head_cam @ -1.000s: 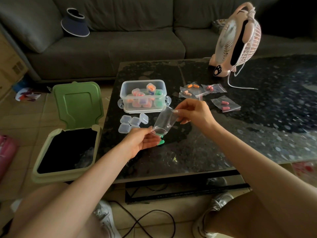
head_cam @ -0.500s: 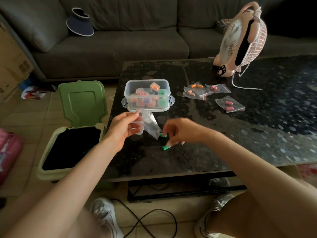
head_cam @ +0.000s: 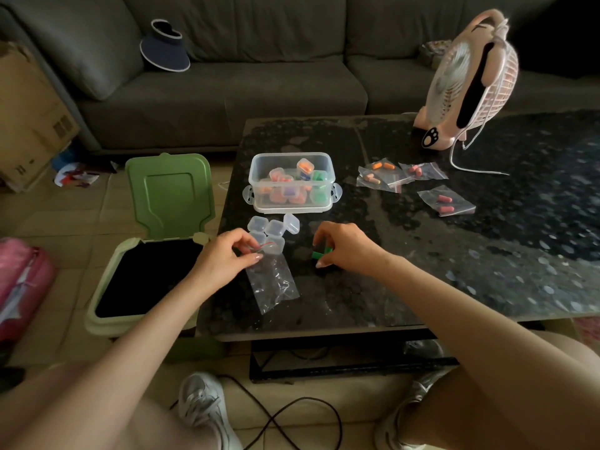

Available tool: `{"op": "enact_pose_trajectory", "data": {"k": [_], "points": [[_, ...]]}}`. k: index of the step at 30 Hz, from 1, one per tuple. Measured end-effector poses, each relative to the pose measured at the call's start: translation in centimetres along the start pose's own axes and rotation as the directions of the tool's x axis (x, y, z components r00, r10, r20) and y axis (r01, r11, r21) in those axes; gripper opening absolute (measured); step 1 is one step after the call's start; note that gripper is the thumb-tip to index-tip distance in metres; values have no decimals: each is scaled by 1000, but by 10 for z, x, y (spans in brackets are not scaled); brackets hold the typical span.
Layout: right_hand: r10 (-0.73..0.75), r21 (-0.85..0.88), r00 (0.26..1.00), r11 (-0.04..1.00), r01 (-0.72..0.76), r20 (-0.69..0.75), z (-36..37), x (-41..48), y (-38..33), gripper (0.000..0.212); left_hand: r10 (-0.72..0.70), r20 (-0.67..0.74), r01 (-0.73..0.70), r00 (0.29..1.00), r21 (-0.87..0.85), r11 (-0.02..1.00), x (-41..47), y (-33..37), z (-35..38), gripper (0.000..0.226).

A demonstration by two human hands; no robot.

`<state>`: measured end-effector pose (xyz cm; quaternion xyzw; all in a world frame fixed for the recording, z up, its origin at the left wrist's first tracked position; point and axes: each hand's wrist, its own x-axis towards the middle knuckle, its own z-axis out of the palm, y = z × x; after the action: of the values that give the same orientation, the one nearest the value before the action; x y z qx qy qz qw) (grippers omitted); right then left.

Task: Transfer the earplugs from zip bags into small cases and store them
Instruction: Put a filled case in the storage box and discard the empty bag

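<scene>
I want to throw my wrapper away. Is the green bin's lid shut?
No, the lid of the green bin stands upright, leaving the dark inside open.

Your right hand (head_cam: pixel 344 246) arches over the green earplugs (head_cam: pixel 319 254) and covers most of them. You cannot make out how many there are, or whether your fingertips grip them or merely touch them. Your left hand (head_cam: pixel 227 258) hides the top edge of the zip bag (head_cam: pixel 272 284) it pinches. Its fingers also cover the nearest of the small cases (head_cam: pixel 274 227), so their count is uncertain. Through the cloudy walls of the storage box (head_cam: pixel 292 154), the contents blur into overlapping patches of colour, too muddled to count. The inside of the bin (head_cam: pixel 107 300) reads only as flat black. The table (head_cam: pixel 487 254) runs off the right edge. The cardboard box (head_cam: pixel 29 125) and a pink bundle (head_cam: pixel 19 280) are cut by the left edge.
</scene>
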<state>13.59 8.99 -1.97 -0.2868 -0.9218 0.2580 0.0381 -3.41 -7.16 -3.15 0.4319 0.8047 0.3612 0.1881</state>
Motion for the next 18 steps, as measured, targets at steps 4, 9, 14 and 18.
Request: {"op": "enact_pose_trajectory", "data": {"k": [4,9,14,18], "points": [[34,-12,999,999,-34,-15,9,6,3,25,54,-103,-36,993,169,985,2,-2,3,42],[84,9,992,996,-84,-90,8,10,4,13,94,-90,-73,991,220,973,6,15,10,28],[117,14,991,993,-116,-65,7,17,7,28,113,-42,-98,993,264,959,12,32,26,25],[111,42,992,993,-109,-56,5,24,5,25,79,-103,-41,992,324,945,20,36,29,23]]}}
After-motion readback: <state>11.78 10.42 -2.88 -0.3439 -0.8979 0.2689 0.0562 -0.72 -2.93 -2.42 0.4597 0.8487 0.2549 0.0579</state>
